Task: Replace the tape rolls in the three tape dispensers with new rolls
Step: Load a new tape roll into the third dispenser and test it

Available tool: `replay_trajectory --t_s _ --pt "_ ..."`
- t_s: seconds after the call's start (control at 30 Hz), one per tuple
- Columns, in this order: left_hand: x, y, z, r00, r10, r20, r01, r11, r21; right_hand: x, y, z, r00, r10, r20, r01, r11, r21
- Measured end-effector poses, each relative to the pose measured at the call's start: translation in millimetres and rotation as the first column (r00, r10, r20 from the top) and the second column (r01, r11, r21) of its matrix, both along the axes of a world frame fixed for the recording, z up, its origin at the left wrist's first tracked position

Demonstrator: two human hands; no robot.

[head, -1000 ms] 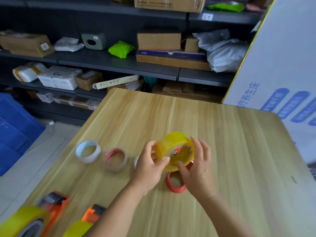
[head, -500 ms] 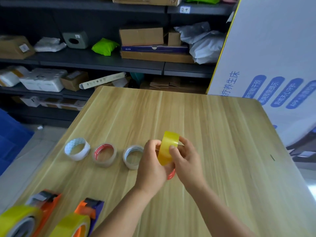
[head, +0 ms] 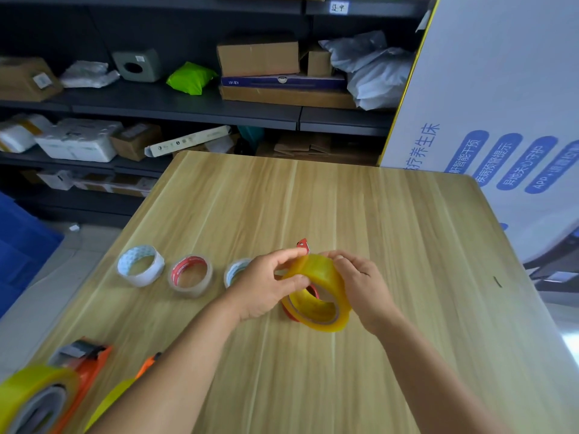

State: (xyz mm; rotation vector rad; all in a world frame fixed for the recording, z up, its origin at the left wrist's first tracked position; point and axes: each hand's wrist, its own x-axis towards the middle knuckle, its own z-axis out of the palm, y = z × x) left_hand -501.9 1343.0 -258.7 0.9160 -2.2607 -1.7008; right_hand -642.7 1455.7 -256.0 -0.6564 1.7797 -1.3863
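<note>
**Two hands hold a yellow tape roll over the table**

Closest to us, at the bottom left corner, sits an orange tape dispenser (head: 83, 366) with a big yellow roll (head: 29, 394) on it. Right beside it is a second orange dispenser (head: 149, 362), mostly hidden behind the left arm, with its own yellow roll (head: 108, 402) peeking out.

A bit farther up, in the middle of the wooden table (head: 407, 245), both hands meet on one thick yellow tape roll (head: 322, 296). The left hand (head: 266, 286) pinches the top left of the roll with thumb and fingers closed on it. The right hand (head: 363, 285) wraps around the right side, fingers curled over the top edge. The roll is tipped so its hole faces down toward us. A red dispenser (head: 302, 247) is behind the roll; only small red bits of it show, at the top and through the hole.

To the left of the hands, three nearly used-up rolls lie flat in a row: a white one (head: 141, 266), then one with a red core (head: 190, 275), then a pale blue-and-white one (head: 236, 270) partly covered by the left hand.

Far behind the table stand dark shelves (head: 188, 104) with cardboard boxes (head: 258, 56), a green bag (head: 191, 78) and grey bags (head: 372, 68). A big white board (head: 501, 89) with blue writing leans on the right
</note>
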Motion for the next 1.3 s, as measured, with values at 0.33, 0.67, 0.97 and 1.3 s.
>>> replay_trajectory --t_s 0.33,0.67,0.97,1.3 --pt "-5 7 -12 0.994 0.084 -0.063 -0.08 0.995 0.065 -2 -1 -9 0.997 0.03 -0.071 -0.028 0.999 0.026" --pt "4 17 -52 0.893 0.394 0.216 -0.437 0.875 0.21 5 10 -47 0.839 0.403 -0.365 -0.278 0.895 0.349" --pt "-18 7 -67 0.757 0.532 0.38 -0.65 0.675 0.349 2 -7 -61 0.453 0.682 -0.574 -0.249 0.716 0.652" --pt "-24 16 -95 0.727 0.451 0.518 -0.63 0.738 0.242 8 -7 -84 0.285 0.702 -0.653 -0.163 0.707 0.689"
